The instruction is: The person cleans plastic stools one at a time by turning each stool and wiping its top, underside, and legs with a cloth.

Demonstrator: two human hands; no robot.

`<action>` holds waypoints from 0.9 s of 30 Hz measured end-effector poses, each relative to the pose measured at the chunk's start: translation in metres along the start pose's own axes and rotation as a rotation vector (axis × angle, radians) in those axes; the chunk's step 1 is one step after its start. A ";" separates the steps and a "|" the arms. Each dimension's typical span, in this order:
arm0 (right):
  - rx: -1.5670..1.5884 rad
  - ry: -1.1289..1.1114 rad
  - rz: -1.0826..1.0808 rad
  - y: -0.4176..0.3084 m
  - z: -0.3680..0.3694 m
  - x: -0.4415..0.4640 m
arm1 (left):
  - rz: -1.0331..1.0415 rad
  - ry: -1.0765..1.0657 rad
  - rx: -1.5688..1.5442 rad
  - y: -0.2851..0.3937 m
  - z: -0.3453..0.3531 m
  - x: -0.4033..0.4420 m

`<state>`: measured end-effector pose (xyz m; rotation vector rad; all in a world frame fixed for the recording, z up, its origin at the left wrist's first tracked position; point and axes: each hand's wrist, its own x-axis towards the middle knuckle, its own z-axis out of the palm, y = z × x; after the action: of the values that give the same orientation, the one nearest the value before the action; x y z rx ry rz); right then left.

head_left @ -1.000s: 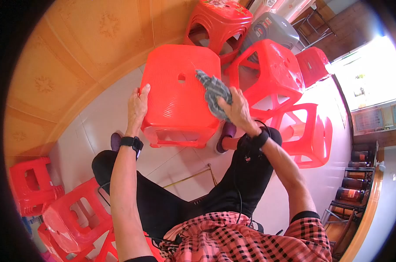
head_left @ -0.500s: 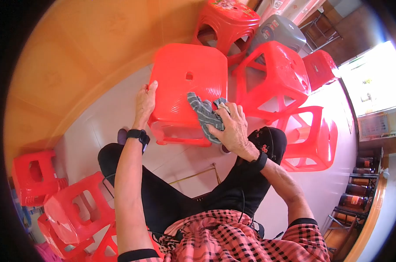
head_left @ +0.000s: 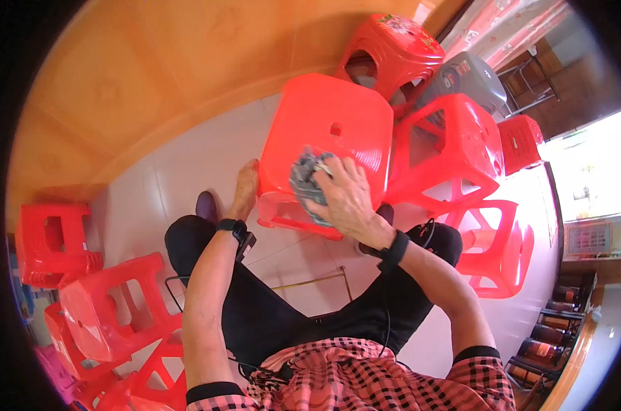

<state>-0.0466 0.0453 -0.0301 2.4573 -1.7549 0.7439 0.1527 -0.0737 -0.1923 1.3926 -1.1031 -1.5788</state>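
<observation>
A red plastic stool (head_left: 324, 109) stands before me, its square seat with a small centre hole facing up. My left hand (head_left: 247, 186) grips the near left edge of the seat, its fingers partly hidden by the rim. Bunched under my right hand (head_left: 348, 198) is a grey striped cloth (head_left: 305, 177), pressed on the front part of the seat. My right fingers are curled over the cloth.
More red stools stand close on the right (head_left: 471, 151), with a grey stool (head_left: 465, 79) behind them. Several red stools (head_left: 112, 308) lie or stack at lower left. An orange-brown panelled wall (head_left: 153, 82) runs along the far left. Dark racks (head_left: 554, 329) stand at right.
My right hand has moved the cloth leftward over the seat, from its right front edge toward the front middle. My left hand keeps its hold on the left edge. The view has shifted.
</observation>
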 end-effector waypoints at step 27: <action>0.101 -0.175 -0.195 0.025 -0.017 -0.013 | 0.574 0.020 0.451 -0.090 -0.034 0.063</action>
<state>-0.0780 0.0531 -0.0266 2.7869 -1.5300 0.6319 0.1791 -0.1048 -0.2995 1.1982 -1.7333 -0.9356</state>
